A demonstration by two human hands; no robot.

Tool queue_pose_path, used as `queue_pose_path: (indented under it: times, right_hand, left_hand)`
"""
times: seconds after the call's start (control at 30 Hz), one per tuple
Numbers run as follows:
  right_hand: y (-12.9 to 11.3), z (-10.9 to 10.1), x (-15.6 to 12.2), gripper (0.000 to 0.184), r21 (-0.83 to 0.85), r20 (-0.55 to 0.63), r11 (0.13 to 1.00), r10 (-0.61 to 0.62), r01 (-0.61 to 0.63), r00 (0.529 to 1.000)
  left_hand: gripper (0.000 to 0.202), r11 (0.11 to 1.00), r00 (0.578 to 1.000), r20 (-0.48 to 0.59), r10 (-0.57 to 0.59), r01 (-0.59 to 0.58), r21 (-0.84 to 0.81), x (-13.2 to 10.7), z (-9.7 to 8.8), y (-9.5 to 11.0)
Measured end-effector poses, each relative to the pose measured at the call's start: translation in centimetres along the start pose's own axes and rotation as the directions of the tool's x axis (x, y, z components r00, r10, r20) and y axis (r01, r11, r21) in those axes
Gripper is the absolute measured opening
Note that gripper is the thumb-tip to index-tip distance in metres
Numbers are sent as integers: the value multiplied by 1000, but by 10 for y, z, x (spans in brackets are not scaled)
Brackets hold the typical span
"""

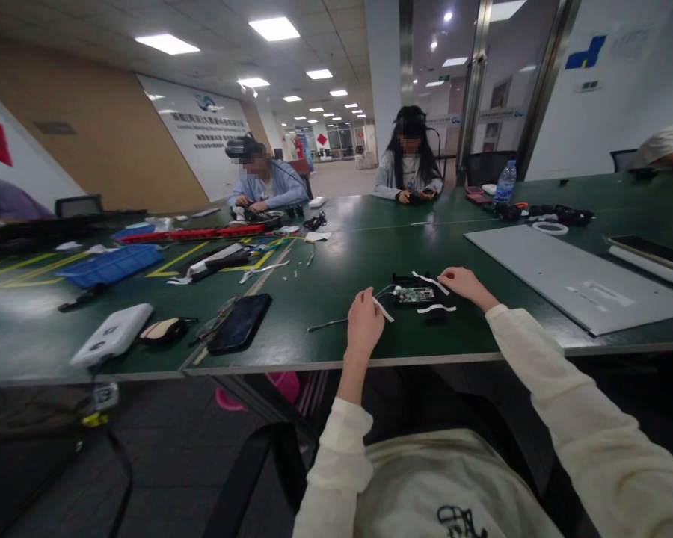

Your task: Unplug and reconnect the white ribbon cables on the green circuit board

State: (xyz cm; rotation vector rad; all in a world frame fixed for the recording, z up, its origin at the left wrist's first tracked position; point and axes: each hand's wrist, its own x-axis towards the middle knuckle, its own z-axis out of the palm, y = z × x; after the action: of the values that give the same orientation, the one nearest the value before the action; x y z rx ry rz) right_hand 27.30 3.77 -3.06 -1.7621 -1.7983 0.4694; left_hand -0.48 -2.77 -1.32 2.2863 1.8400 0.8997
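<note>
Green counter [325, 284], near edge: small circuit board [416, 295] is lying flat between the hands.
Left hand [364, 323]: fingers are pinching a short white strip [383, 310] just left of the board.
Right hand [464, 284]: fingers are meeting the end of a long white strip [431, 281]; whether gripping or only touching is unclear.
Third strip [437, 308] is lying loose beside the board.

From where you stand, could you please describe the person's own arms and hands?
The left hand and right hand are bare, with no gloves. Both arms wear long cream sleeves; the left sleeve stops short of the wrist, the right sleeve reaches it.
</note>
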Motion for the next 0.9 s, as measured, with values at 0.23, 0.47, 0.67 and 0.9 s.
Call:
queue_pose_path:
  times: [0.23,0.47,0.67,0.9]
  right_hand:
    - [-7,1,-7,26,36,-96,992,-117,121,988]
    - [-56,3,-30,22,67,-162,931,-345,359,925]
    - [-112,20,-47,20,26,35,899,-439,438,898]
    - [-137,45,-46,17,94,123,934,-354,344,927]
  left_hand:
    - [23,976,990,-84,-114,128,176,-5,-4,4]
    - [13,953,989,-61,-138,149,262,-10,-10,6]
    - [11,950,983,-48,-180,186,250,-11,-13,4]
    - [10,981,977,-104,-187,191,37,-8,-13,1]
